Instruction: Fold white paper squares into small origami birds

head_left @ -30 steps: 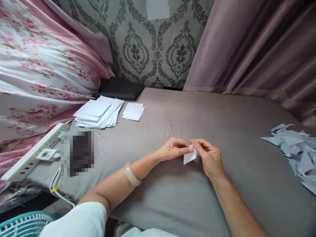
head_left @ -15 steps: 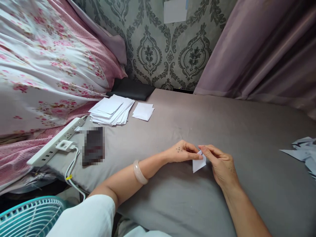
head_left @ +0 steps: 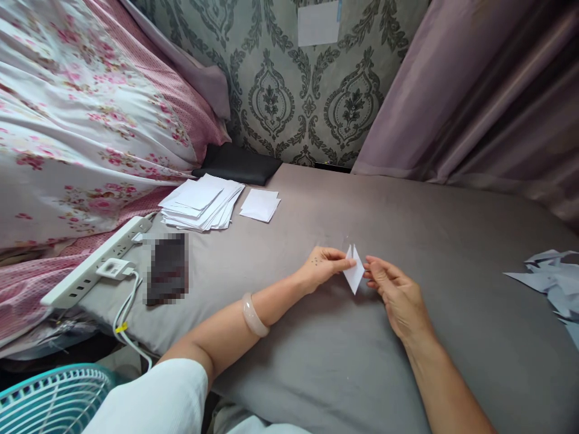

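A small white piece of folded paper [head_left: 354,277] is pinched between the thumb and fingers of my left hand [head_left: 322,266]. The paper is diamond-shaped, with two pointed flaps at its top and a long point downward. Close to its right corner is my right hand [head_left: 398,295], fingers loosely bent and slightly apart; whether a fingertip touches the paper's edge is hard to make out. Both hands are above the grey sheet [head_left: 316,337].
A stack of white paper [head_left: 199,202] lies at the far left beside a smaller pile of paper squares [head_left: 260,205]. Folded paper pieces [head_left: 552,283] lie at the right. A power strip [head_left: 94,259], a blurred dark phone-like object [head_left: 167,268] and a fan [head_left: 54,398] are at left.
My left hand has moved slightly up and left with the folded paper, which now stands with its flaps pointing up. The right hand's fingers have come off the paper's top corner.
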Motion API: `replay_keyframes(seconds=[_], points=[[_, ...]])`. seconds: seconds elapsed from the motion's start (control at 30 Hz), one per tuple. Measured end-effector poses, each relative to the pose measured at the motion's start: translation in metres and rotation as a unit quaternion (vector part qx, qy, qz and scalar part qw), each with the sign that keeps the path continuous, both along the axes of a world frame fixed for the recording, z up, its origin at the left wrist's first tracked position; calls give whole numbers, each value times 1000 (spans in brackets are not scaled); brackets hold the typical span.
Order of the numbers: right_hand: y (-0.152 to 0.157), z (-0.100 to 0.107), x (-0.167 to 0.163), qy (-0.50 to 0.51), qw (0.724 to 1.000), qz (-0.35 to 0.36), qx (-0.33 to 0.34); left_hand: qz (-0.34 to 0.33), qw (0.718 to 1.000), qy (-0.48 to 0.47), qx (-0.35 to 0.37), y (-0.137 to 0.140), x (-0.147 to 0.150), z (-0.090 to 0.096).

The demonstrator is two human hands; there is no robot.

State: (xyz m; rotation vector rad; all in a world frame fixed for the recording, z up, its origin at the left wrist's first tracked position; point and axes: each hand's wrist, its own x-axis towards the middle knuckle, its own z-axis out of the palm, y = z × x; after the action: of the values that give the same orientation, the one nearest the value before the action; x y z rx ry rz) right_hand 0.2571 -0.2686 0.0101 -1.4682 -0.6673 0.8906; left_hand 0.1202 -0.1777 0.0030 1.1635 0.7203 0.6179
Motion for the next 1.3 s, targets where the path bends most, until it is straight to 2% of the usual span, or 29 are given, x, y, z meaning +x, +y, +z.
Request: replay_keyframes(seconds=[0.1, 0.3, 0.47, 0.57, 0.83, 0.93, 1.03, 1.13, 1.23, 1.3], points=[[0, -3, -6, -11, 1000, 11, -27, 23, 999, -20, -14, 3, 0, 1], [1, -3, -10, 4, 999, -19, -31, 2, 998, -44, -46, 0, 0, 0], [-1, -2, -10, 52, 997, 45, -38, 24, 998, -26, -55, 1, 0, -2], [-2, -2, -11, 45, 996, 62, -40, 19, 997, -31, -71, 3, 0, -2], [-2, -1, -12, 45, 998, 12, -44, 15, 992, -65, -103, 2, 1, -2], [-2, -4, -8, -1, 998, 31, -48, 30, 995, -56, -72, 4, 0, -4], [-3, -7, -1, -145, 989, 28, -13, 27, 999, 0, -18, 6, -2, -8], [-6, -10, 3, -311, 948, 70, 19, 7, 996, 56, 62, 7, -4, -14], [-9, -13, 2, -402, 905, 140, -5, -23, 980, 103, 167, 7, -4, -20], [-11, -15, 0, -439, 885, 156, -28, -33, 961, 140, 237, 6, -4, -22]])
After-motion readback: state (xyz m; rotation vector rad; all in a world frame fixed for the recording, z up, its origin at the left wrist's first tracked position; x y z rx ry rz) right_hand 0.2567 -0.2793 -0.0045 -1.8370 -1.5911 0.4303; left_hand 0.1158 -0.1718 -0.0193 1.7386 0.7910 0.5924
